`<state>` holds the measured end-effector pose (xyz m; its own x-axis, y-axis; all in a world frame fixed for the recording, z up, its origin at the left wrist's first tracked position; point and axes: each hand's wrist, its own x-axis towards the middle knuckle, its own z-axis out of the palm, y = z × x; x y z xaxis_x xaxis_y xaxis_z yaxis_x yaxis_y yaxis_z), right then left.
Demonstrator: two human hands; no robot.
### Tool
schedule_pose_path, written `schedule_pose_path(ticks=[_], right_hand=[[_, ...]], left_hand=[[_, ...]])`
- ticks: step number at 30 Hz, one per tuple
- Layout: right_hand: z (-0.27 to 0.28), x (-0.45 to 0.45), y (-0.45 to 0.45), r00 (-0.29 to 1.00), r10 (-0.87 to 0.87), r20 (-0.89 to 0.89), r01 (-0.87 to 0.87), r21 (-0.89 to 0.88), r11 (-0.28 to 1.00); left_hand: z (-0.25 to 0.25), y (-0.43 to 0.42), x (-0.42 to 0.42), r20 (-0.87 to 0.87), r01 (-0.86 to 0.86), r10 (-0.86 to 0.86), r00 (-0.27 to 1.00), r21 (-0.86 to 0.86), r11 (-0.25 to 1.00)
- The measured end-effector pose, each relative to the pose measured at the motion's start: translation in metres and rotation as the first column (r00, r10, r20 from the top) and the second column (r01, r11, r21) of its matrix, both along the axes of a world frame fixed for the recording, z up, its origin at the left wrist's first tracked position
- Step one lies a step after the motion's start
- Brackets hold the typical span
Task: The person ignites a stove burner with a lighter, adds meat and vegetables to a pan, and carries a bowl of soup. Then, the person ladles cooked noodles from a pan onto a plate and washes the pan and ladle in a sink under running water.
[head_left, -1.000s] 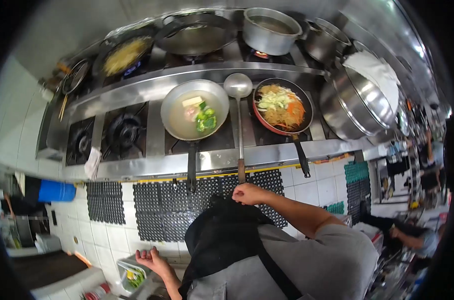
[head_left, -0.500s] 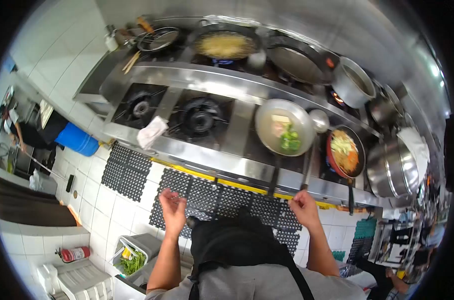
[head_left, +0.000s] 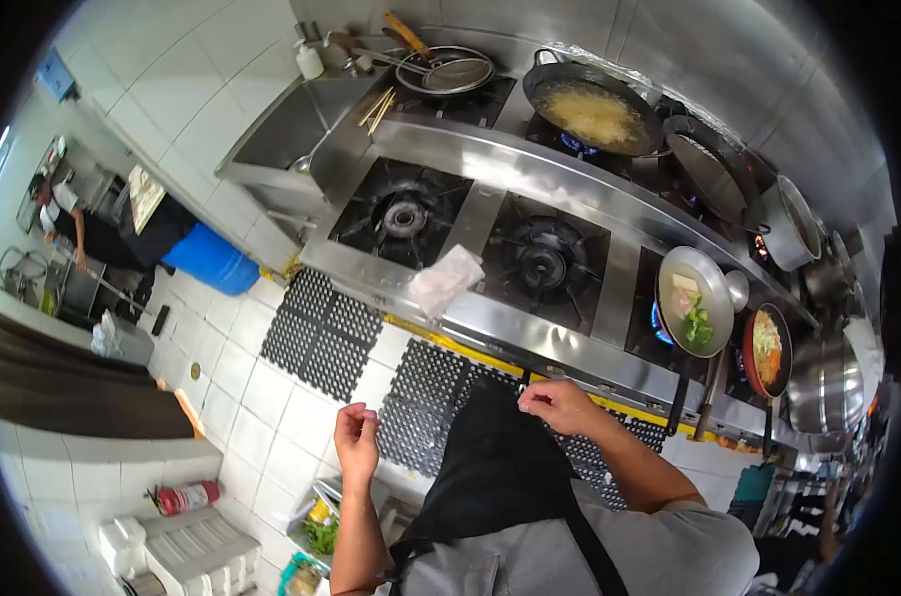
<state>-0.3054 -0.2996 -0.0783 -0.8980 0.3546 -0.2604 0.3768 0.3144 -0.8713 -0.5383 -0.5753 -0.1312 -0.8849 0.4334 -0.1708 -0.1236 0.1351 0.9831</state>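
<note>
My right grip (head_left: 562,407) has swung left of the ladle's (head_left: 737,289) handle, off the stove's (head_left: 614,288) front edge; how narrow, I can't tell. My left grip (head_left: 357,437), empty, has curled loosely; the pale cloth (head_left: 447,281) overhangs that edge.

We see our black apron (head_left: 500,447) over a grey shirt (head_left: 649,531), black mats (head_left: 321,338) dotted white, white tiles (head_left: 300,412), a yellow strip (head_left: 441,342), whitish cloth (head_left: 446,281), blue barrel (head_left: 212,260), red pan (head_left: 750,360) (dark inside, we note), bright green vegetables (head_left: 699,323), blue flames (head_left: 658,318).
</note>
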Motion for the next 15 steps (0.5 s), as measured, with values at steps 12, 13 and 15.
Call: schedule_pose_path(ticks=[12, 13, 15], right_hand=[[-0.007, -0.139, 0.082, 0.94, -0.303, -0.158, 0.306, -0.01, 0.952], [-0.007, -0.143, 0.086, 0.939, -0.303, -0.16, 0.308, 0.006, 0.951], [-0.002, -0.145, 0.094, 0.929, -0.331, -0.165, 0.333, -0.019, 0.943]], left_hand=[[0.044, 0.112, -0.211, -0.024, 0.264, -0.264, 0.964, -0.015, 0.964], [0.048, 0.122, -0.237, -0.06, 0.277, -0.28, 0.958, -0.055, 0.959], [0.065, 0.154, -0.287, -0.118, 0.318, -0.326, 0.938, -0.079, 0.945]])
